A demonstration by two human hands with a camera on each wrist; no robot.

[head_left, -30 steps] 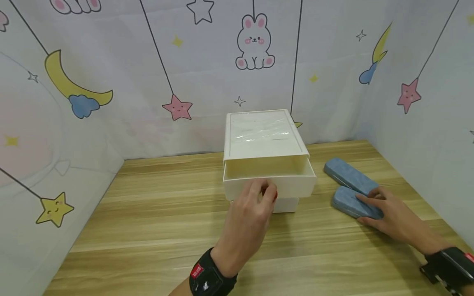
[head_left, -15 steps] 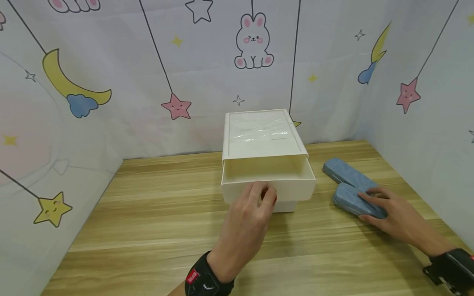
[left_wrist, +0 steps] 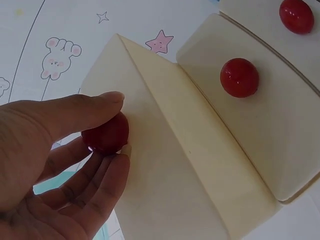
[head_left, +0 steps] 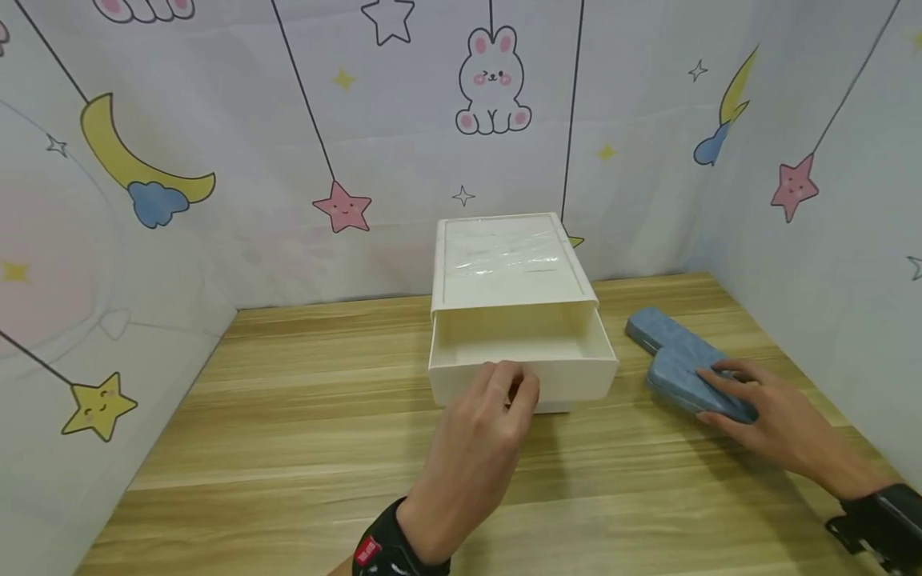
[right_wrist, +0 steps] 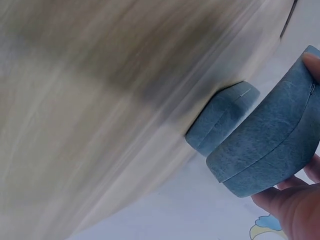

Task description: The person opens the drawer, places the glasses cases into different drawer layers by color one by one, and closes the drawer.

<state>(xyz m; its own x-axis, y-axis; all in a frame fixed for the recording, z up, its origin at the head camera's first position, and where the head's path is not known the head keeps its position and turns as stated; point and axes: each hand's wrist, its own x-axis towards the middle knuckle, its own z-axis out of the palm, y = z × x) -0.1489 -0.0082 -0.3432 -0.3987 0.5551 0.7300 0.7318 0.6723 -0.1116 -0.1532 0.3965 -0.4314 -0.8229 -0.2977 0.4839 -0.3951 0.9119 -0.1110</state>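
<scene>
My left hand [head_left: 479, 460] pinches the round red knob [left_wrist: 106, 134] on the front of the top drawer [head_left: 576, 380], which is pulled partly out of a white drawer cabinet [head_left: 515, 260]. The drawer's inside looks bare. With my right hand [head_left: 781, 424] I grip a blue, marbled glasses case [head_left: 687, 380], thumb on one side and fingers on the other. In the right wrist view the held case [right_wrist: 265, 145] shows a seam along its side. A second blue case [head_left: 648, 324] lies on the table just behind it, partly hidden by the first.
Lower drawers with their own red knobs [left_wrist: 240, 78] sit under the pulled one. The wood-grain table [head_left: 302, 416] is bounded by a printed back curtain [head_left: 403, 264] and side walls, the right one [head_left: 864, 320] close beyond the blue cases.
The top drawer has come further out toward me with my left hand on its knob. The glasses case in my right hand has shifted slightly and overlaps more of the other.
</scene>
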